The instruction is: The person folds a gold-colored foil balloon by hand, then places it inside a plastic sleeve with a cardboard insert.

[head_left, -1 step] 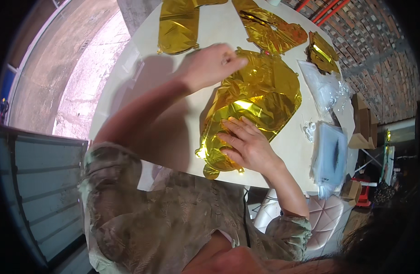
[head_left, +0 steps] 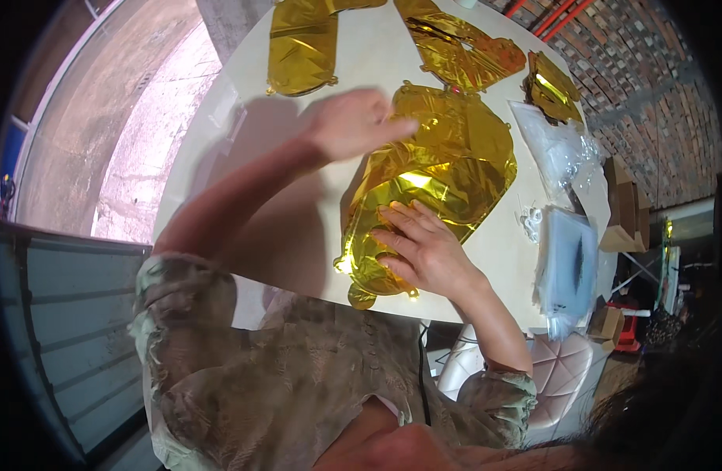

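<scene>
A flat, uninflated gold foil balloon [head_left: 475, 141] lies on the pale round table [head_left: 286, 259] in front of me, its lower part folded or overlapped, with small tabs along its edges. My right hand [head_left: 427, 247] rests flat on the near part of the foil, fingers spread and holding nothing. Over the balloon's upper left edge hovers my left hand [head_left: 361, 124], its thumb pointing right and its other fingers seemingly bent in. Motion blur smears those fingers, so whether they hold anything is unclear.
More flat gold foil pieces [head_left: 302, 51] lie along the far side, with a folded gold stack [head_left: 553, 88] at far right. Clear plastic packaging [head_left: 549, 145] and a pile of clear plastic sleeves [head_left: 566, 263] sit at the right edge. Beyond stand cardboard boxes [head_left: 626, 208] and a quilted chair [head_left: 561, 377].
My left hand has shifted very slightly left and down. The right hand stays on the foil, and the whole view has moved a touch.
</scene>
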`<state>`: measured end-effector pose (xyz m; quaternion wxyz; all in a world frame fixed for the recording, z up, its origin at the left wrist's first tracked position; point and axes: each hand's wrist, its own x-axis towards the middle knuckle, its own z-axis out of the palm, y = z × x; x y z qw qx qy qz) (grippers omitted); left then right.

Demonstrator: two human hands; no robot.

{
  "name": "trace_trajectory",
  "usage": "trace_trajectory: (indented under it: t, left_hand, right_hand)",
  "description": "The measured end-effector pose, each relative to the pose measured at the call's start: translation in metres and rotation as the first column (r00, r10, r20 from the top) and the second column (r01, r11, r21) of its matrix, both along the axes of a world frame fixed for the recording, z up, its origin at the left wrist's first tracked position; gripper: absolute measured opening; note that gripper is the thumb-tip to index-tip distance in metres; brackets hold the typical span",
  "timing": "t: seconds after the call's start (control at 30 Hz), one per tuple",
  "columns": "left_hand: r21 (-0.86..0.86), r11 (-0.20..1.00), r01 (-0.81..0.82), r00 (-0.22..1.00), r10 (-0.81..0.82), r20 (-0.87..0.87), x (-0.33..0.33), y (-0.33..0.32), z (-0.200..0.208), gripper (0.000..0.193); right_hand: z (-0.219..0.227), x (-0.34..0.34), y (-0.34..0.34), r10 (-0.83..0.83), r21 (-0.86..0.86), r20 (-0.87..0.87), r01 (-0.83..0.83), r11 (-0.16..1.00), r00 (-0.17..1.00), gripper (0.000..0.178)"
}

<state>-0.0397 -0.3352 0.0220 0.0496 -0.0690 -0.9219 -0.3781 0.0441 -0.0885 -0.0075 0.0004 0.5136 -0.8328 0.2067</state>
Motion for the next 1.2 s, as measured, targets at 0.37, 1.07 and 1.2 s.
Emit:
trace_trajectory:
  t: [0.37,1.07,1.2]
  left_hand:
    - [-0.153,0.987,0.037,0.989,-0.058,-0.136,0.133,0.016,-0.048,0.041]
    - [-0.388,0.922,-0.006,0.882,-0.178,-0.437,0.148,0.029,-0.062,0.013]
    - [-0.396,0.918,-0.031,0.868,-0.171,-0.465,0.149,0.028,-0.067,0.014]
  right_hand:
    - [0.015,-0.013,0.01,0.003,-0.068,0.002,-0.003,0.998,1.0,0.039]
    - [0.044,-0.253,-0.079,-0.392,0.596,0.35,0.12,0.794,0.851,0.047]
    - [0.057,-0.224,-0.088,-0.468,0.51,0.287,0.28,0.813,0.836,0.047]
